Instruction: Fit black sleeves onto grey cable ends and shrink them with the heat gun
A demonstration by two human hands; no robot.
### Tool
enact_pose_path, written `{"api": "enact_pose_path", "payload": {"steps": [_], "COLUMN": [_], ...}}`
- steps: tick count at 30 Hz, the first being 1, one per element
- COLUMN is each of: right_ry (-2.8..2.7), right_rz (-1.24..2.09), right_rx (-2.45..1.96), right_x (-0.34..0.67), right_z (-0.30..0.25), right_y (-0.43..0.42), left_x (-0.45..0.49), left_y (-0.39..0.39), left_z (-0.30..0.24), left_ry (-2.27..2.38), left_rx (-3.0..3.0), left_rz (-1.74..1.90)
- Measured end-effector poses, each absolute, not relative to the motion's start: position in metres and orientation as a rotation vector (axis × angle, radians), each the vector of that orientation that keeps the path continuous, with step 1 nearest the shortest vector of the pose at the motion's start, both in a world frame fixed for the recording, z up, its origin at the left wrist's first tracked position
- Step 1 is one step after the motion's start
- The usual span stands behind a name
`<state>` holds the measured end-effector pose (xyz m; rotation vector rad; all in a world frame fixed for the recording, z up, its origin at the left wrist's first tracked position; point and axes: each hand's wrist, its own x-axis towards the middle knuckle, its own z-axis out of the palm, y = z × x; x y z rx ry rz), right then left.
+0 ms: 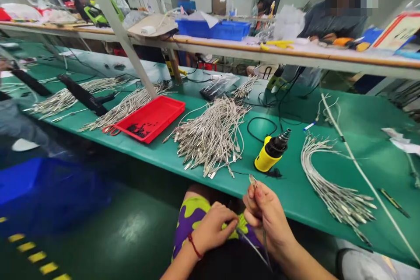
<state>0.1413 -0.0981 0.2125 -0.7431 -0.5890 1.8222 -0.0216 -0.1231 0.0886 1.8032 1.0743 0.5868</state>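
Grey cable (252, 245) is down at bottom centre of the frame, right hand (262, 205) pinching what looks like its shiny end (253, 180), left hand (216, 225) gripping it lower down too.

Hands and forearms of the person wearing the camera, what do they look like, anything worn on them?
The left hand is ungloved, with a thin red bracelet around the wrist. The right hand is ungloved too, with nothing visible on its wrist. No sleeves show on either forearm.
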Motion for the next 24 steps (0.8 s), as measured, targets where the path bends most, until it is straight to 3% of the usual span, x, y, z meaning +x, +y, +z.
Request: {"api": "enact_pose_path", "payload": {"steps": [5, 11, 24], "right_ry": [-0.676, -0.580, -0.357], "right_rz": [1.896, 2.022, 2.364], "right_rx": [-0.747, -0.603, -0.098], "right_x": [0.128, 0.126, 0.147], "right_z": [0.196, 0.200, 0.189], "right_y": [-0.117, -0.128, -0.130], "left_x": [-0.049, -0.032, 0.015], "left_y": [-0.119, -0.104, -0.097], "left_z": [0.144, 0.206, 0.214], "left_ry": [1.222, 0.780, 0.344], "left_rx": [1.656, 1.328, 0.800], "left_rz": [0.907, 1.145, 0.995]}}
